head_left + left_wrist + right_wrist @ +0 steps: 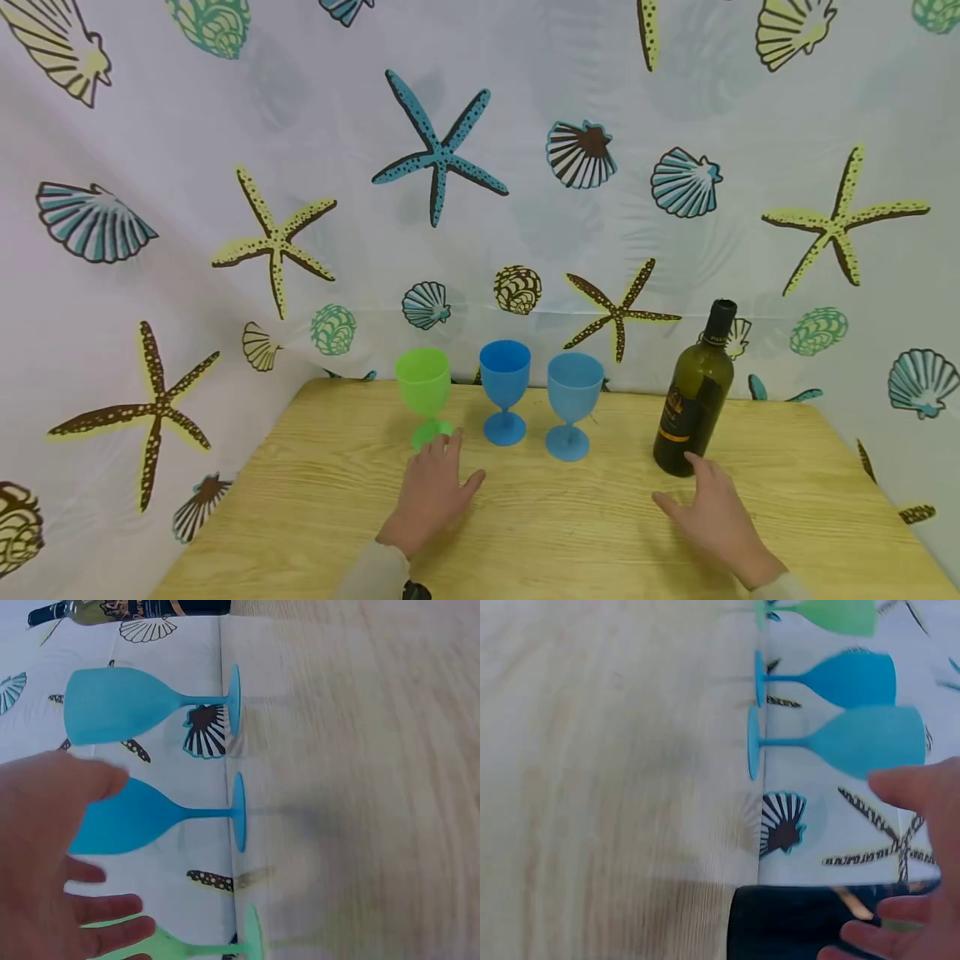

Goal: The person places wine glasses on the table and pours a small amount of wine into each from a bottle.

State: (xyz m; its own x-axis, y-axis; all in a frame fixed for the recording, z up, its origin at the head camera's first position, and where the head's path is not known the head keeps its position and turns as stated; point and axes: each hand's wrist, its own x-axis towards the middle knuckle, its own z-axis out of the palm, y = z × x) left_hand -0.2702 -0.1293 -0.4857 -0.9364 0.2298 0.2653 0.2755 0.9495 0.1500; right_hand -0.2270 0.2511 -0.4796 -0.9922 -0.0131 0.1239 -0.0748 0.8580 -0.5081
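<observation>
Three plastic goblets stand upright in a row on the wooden table: a green goblet (423,382), a darker blue goblet (505,375) and a lighter blue goblet (574,387). To their right is an upright dark wine bottle (693,400) with a black neck. My left hand (433,496), fingers spread, is in front of the green goblet and hides a little of its base. In front of the bottle, my right hand (716,517) has its thumb apart from its fingers. Neither hand holds anything.
A wooden tabletop (555,533) lies under everything. Behind and beside it hangs a white cloth (517,233) printed with starfish and shells, close behind the goblets and bottle. Something black (416,591) shows at my left wrist.
</observation>
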